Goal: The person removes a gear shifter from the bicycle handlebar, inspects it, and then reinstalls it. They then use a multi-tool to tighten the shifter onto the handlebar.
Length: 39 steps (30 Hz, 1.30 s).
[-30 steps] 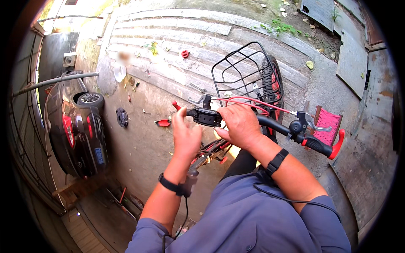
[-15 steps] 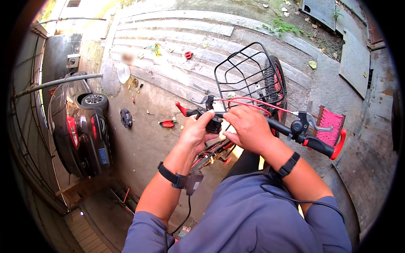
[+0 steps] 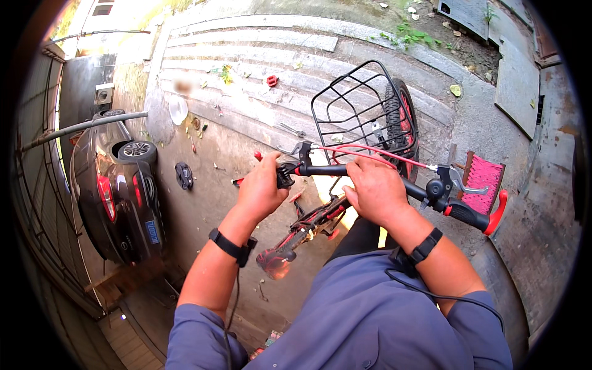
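Observation:
A bicycle with a black handlebar (image 3: 328, 170) stands in front of me. My left hand (image 3: 260, 188) is closed at the bar's left end, its fingers partly hidden. A small black part (image 3: 284, 176) shows beside its thumb, and a red bar end (image 3: 258, 155) pokes out beyond the hand. Further right, my right hand (image 3: 379, 190) wraps over the bar near its middle, under the red brake cables (image 3: 370, 150). Past it are a round black bell (image 3: 435, 186), a silver brake lever (image 3: 467, 182) and the right black grip (image 3: 467, 214) with its red bar end.
Ahead are the black wire basket (image 3: 357, 105) and front wheel (image 3: 404, 114). A wrench (image 3: 292, 130), a red object (image 3: 272, 81) and a black item (image 3: 184, 176) lie on the ground. A dark car (image 3: 117, 203) stands left; a pink woven stool (image 3: 483, 179) stands right.
My left hand has moved left and outward along the handlebar, from beside my right hand to the bar's left end. The black part at its fingers now shows further left. My right hand has barely shifted.

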Each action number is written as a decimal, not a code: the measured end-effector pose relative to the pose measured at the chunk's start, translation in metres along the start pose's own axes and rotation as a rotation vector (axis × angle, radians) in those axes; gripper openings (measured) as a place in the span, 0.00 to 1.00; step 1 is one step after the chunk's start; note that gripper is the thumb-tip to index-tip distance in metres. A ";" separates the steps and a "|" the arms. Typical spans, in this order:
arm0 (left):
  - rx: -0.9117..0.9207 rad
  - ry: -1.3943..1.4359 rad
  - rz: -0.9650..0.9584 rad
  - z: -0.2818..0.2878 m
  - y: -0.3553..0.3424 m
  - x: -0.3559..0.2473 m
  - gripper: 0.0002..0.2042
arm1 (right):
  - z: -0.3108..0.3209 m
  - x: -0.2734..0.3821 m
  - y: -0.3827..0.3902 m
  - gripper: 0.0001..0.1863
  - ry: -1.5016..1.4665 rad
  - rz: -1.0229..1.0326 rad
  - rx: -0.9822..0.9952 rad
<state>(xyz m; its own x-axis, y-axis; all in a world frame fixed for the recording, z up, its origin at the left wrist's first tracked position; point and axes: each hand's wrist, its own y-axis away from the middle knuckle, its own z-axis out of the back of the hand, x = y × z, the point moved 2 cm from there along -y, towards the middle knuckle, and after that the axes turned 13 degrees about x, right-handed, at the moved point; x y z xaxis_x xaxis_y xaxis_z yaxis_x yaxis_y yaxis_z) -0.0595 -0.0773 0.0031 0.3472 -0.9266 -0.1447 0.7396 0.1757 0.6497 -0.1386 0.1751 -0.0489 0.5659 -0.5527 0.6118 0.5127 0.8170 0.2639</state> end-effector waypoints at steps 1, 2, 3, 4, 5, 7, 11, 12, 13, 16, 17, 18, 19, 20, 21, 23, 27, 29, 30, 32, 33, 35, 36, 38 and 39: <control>-0.027 0.072 0.048 -0.007 0.003 0.005 0.34 | 0.000 0.000 0.000 0.21 -0.002 0.003 -0.009; -0.055 0.143 0.096 -0.012 0.006 0.009 0.35 | 0.000 0.000 0.000 0.21 -0.005 0.005 -0.017; -0.039 0.222 0.167 -0.017 0.009 0.010 0.36 | 0.001 0.001 0.000 0.21 -0.007 0.008 -0.026; -0.025 0.302 0.238 -0.021 0.012 0.007 0.38 | 0.001 0.001 0.000 0.21 -0.007 0.008 -0.029; -0.010 0.381 0.308 -0.022 0.013 0.003 0.39 | 0.001 0.001 0.000 0.21 -0.007 0.008 -0.031; 0.056 0.719 0.362 -0.024 0.014 -0.002 0.35 | 0.001 0.001 -0.001 0.20 -0.019 0.006 -0.029; 0.057 1.241 0.376 -0.035 0.017 -0.004 0.31 | 0.002 0.002 -0.001 0.19 -0.042 0.006 -0.035; 0.039 1.302 0.369 -0.037 0.017 -0.004 0.30 | 0.002 0.003 0.000 0.19 -0.043 0.007 -0.043; 0.021 1.401 0.369 -0.038 0.017 -0.003 0.30 | 0.003 0.003 0.000 0.19 -0.043 0.004 -0.041; -0.013 1.665 0.326 -0.047 0.013 0.020 0.25 | 0.000 0.001 -0.001 0.18 -0.030 0.010 -0.064; 0.002 1.753 0.347 -0.045 0.012 0.024 0.23 | 0.003 0.003 -0.001 0.18 -0.025 -0.008 -0.025; 0.019 1.841 0.368 -0.042 0.010 0.026 0.22 | 0.003 0.003 -0.001 0.18 -0.019 -0.010 -0.010; 0.039 1.929 0.389 -0.040 0.008 0.027 0.20 | 0.004 0.003 -0.001 0.17 -0.012 -0.013 0.006; 0.025 1.974 0.471 -0.039 0.005 0.028 0.16 | 0.008 0.004 -0.001 0.17 0.022 -0.014 0.034; 0.047 1.961 0.409 -0.038 0.001 0.030 0.15 | 0.004 0.003 -0.002 0.17 -0.005 0.003 0.021; -0.047 1.761 0.443 -0.033 -0.004 0.013 0.17 | 0.004 0.002 -0.002 0.17 0.015 0.003 0.038; 0.041 1.548 0.372 -0.026 -0.017 0.021 0.17 | 0.010 0.004 -0.001 0.16 0.008 -0.022 0.102; -0.035 1.336 0.299 -0.018 -0.025 0.021 0.18 | 0.009 0.003 0.001 0.15 -0.015 0.033 -0.003; -0.076 1.230 0.264 -0.013 -0.029 0.020 0.19 | 0.010 0.003 0.002 0.15 -0.037 0.029 -0.007; -0.146 0.975 0.150 -0.009 -0.037 0.016 0.22 | 0.007 0.004 0.002 0.15 -0.034 0.044 -0.041; -0.184 0.847 0.098 -0.006 -0.042 0.016 0.24 | 0.008 0.004 0.002 0.14 -0.030 0.043 -0.042; -0.211 0.453 -0.045 0.008 -0.049 0.003 0.24 | 0.005 0.002 0.001 0.14 -0.012 0.065 -0.066; -0.220 0.352 -0.105 0.019 -0.045 -0.014 0.24 | 0.004 0.001 0.001 0.13 -0.021 0.059 -0.061; -0.213 0.274 -0.210 0.029 -0.040 -0.039 0.21 | 0.004 0.001 0.000 0.13 -0.040 0.054 -0.046; -0.247 0.183 -0.297 0.029 -0.039 -0.047 0.19 | 0.004 0.002 -0.001 0.12 -0.035 0.057 -0.052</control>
<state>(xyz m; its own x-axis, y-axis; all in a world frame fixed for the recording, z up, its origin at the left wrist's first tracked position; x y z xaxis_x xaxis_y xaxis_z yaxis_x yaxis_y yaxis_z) -0.1214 -0.0497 0.0061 0.1784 -0.8784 -0.4433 0.9311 0.0050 0.3648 -0.1404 0.1740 -0.0456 0.5725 -0.4991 0.6505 0.5140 0.8366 0.1896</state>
